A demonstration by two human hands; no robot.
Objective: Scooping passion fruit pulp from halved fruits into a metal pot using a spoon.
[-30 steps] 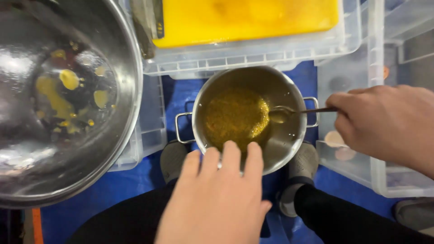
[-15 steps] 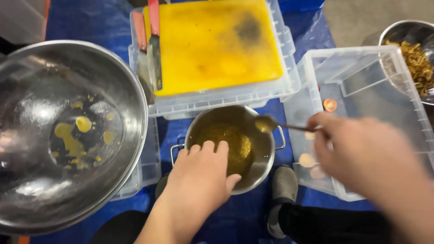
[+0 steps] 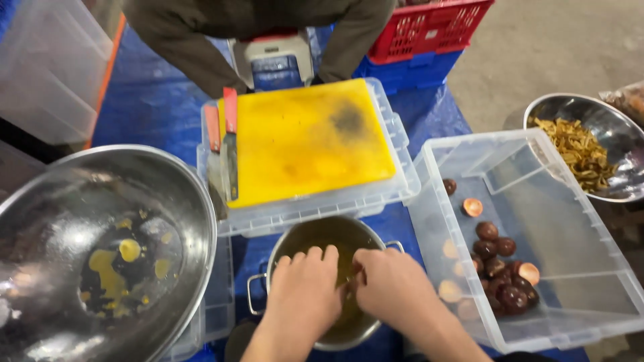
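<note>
From the head camera, both hands reach into the small steel pot of yellow-brown pulp at the bottom centre, just below the yellow cutting board. The left hand lies flat over the pot's mouth, fingers together. The right hand touches it, fingers curled inward; whether they clamp anything cannot be told. With wet pulp and both hands pressing on one side, the pot could likely tip or slop onto the blue sheet.

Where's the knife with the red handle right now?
In the head view the knife lies along the left edge of the yellow cutting board, up and left of the steel pot.
</note>
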